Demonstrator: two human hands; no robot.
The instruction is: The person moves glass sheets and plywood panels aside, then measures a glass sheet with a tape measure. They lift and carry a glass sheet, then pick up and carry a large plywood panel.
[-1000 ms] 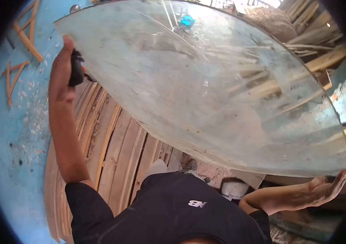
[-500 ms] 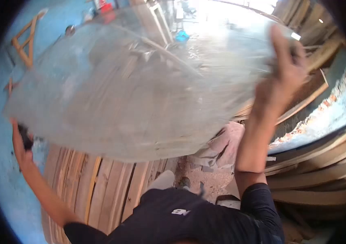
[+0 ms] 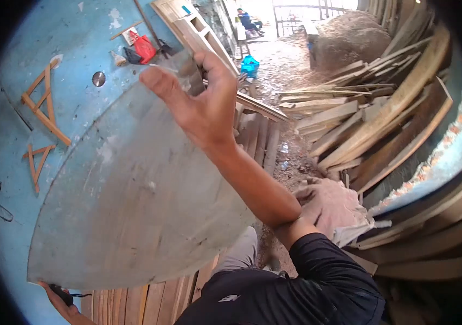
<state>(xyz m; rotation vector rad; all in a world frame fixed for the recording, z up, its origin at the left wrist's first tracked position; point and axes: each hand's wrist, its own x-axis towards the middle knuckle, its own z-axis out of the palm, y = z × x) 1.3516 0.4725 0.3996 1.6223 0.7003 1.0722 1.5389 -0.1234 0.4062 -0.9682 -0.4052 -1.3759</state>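
A large, dusty, see-through glass sheet [image 3: 128, 179] fills the middle left of the head view, held up at a slant. My right hand [image 3: 204, 108] is closed on its upper right edge, thumb and forefinger pointing up. The glass hides some of its fingers. At the lower left corner of the sheet my left hand [image 3: 60, 300] grips the edge, mostly at the border of the view. A black object [image 3: 63, 294] sits by that hand; I cannot make out what it is. Wooden boards [image 3: 155, 303] stand below the sheet.
Against the blue wall [image 3: 3, 157] hang wooden triangular frames [image 3: 46, 103], a round saw blade [image 3: 98, 79] and a red bag [image 3: 143, 49]. Stacked planks [image 3: 345, 116] lie along the right, near a pinkish cloth [image 3: 331, 206]. A person [image 3: 250, 23] sits far back.
The glass sheet has swung down and to the left, from nearly level to a steeper slant. My right hand has moved left across the view; my left hand has dropped lower.
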